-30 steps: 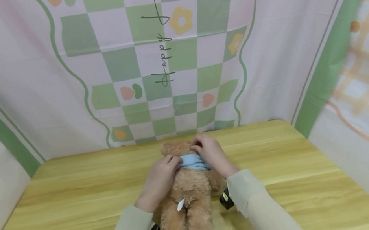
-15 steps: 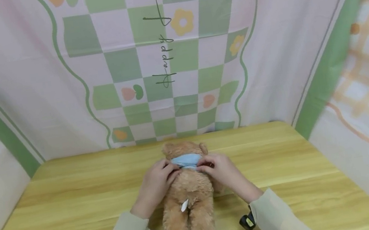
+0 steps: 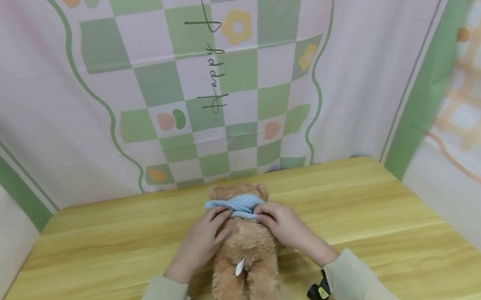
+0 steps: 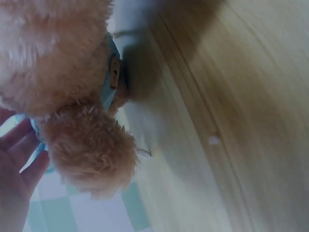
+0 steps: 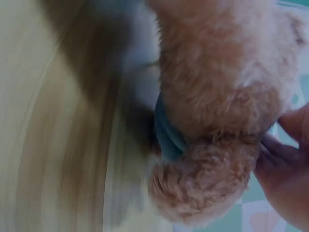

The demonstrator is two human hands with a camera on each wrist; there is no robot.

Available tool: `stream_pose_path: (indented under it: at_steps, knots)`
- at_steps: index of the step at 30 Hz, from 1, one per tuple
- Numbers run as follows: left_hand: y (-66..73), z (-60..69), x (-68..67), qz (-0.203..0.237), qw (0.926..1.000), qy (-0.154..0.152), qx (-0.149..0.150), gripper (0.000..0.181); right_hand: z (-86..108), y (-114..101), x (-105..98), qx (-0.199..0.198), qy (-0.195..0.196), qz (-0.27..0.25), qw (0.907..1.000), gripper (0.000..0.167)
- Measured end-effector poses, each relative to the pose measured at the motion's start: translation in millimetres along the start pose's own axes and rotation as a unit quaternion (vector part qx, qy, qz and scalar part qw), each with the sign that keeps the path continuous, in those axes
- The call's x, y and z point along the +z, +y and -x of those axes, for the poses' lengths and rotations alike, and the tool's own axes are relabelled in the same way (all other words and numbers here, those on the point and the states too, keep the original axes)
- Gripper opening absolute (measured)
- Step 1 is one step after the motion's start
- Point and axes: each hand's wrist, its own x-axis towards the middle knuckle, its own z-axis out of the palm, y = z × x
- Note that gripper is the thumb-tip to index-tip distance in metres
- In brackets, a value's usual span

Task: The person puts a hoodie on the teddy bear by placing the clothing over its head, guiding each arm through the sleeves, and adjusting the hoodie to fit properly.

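Left hand [image 3: 200,239], fingers partly bent and thumb apart from them, with the tips at a blue cloth [image 3: 242,202]; whether it pinches the fabric cannot be told, as fur hides the tips in the left wrist view. Right hand [image 3: 290,226], nearly closed, appears to pinch the opposite lower edge between thumb and forefinger. The bear [image 3: 245,242] lies on the table [image 3: 97,254], apparently face down, legs toward the person, its neck circled by the cloth; a brown button [image 4: 114,72] shows on the band's underside.

Likely failures: (1) One end of the cloth juts loose beyond the left fingers; with so slight a hold, it could slip and let the folds open. (2) Unequal pulling could turn the band around the neck, carrying the button off centre. (3) Long fur may catch in the twisted folds and keep them from lying flat. (4) Since neither hand pins the body, a firm tug could drag or roll the bear.
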Motion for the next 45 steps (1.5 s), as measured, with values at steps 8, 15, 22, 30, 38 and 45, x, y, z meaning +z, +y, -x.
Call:
stream_pose_path:
  at_steps: [8,15,22,30,38,45]
  knots:
    - [-10.3,4.8,-6.9,0.055,0.9942,-0.091,-0.020,0.091,3.1,9,-12,-0.072,-0.121,-0.099,0.9851,0.020]
    - [-17.3,10.2,-15.2,0.072,0.9892,-0.127,-0.006,0.094,10.6,13,-20,-0.070,-0.184,-0.007,0.9803,0.055]
    - [-20.5,13.3,-15.8,0.038,0.9935,-0.099,0.041,0.074,10.8,17,-11,-0.054,-0.161,0.022,0.9852,0.063]
    - [-14.0,18.7,0.4,-0.081,0.9935,0.002,0.080,0.049,14.7,21,4,-0.099,-0.113,0.069,0.9863,0.043]
    - [-7.2,20.4,15.2,-0.043,0.9904,0.105,0.079,0.042,15.9,22,16,-0.114,-0.012,0.124,0.9858,0.032]
    - [-9.6,19.7,23.1,-0.069,0.9758,0.178,0.107,0.041,14.5,19,30,-0.163,0.104,0.129,0.9726,0.036]
